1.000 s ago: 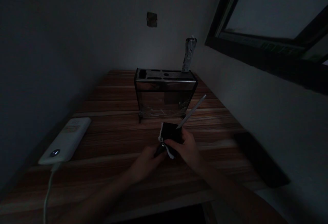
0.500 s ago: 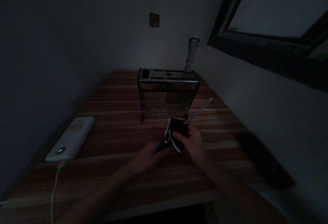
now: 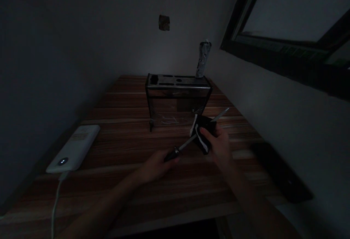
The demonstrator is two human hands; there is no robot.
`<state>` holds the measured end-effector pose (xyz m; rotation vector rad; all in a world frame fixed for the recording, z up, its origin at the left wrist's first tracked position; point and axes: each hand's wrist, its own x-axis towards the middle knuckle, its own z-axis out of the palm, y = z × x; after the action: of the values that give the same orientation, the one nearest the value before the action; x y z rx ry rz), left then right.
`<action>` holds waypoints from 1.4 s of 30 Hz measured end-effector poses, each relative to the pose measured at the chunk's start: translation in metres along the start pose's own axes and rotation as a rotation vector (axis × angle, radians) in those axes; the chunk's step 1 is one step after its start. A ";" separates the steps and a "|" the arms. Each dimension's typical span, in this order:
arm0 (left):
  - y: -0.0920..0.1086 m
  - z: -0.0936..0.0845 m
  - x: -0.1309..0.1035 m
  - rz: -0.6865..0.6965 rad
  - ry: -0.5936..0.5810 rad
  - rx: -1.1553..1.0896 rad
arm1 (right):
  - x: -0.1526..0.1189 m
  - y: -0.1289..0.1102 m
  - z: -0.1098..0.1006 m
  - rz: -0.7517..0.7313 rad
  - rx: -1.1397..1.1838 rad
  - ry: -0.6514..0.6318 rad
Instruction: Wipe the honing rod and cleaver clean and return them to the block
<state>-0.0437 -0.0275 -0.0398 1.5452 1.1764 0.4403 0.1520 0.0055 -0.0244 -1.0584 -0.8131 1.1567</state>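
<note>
My left hand (image 3: 157, 166) is closed around the black handle of a sharpening steel (image 3: 188, 142), a thin grey rod that points up and to the right. In my right hand (image 3: 218, 142) is a black cloth (image 3: 205, 122) with white edges, folded around the outer part of the rod. Thumb and fingers press the cloth from both sides. Bare rod shows between handle and cloth, and the tip sticks out beyond it. Just behind my hands stands a clear-sided knife block (image 3: 177, 82) with a slotted top. A plastic-wrapped handle (image 3: 202, 59) rises from its right end.
On the left of the striped wooden table (image 3: 120, 140) lies a white power bank (image 3: 75, 146) with a cable (image 3: 56, 202). A dark flat object (image 3: 281, 171) lies at the right edge by the wall. A dark frame (image 3: 273, 53) is at upper right. The room is dim.
My right hand has slid the cloth along the rod, away from the handle and toward the tip, baring the rod near the handle. My left hand has barely moved.
</note>
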 end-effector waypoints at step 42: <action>-0.015 0.010 0.000 0.138 -0.009 0.100 | 0.021 -0.022 -0.020 -0.095 0.095 0.201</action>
<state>-0.0427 -0.0339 -0.0562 1.7196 1.1036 0.4713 0.1827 0.0205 -0.0100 -1.0276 -0.6373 0.9821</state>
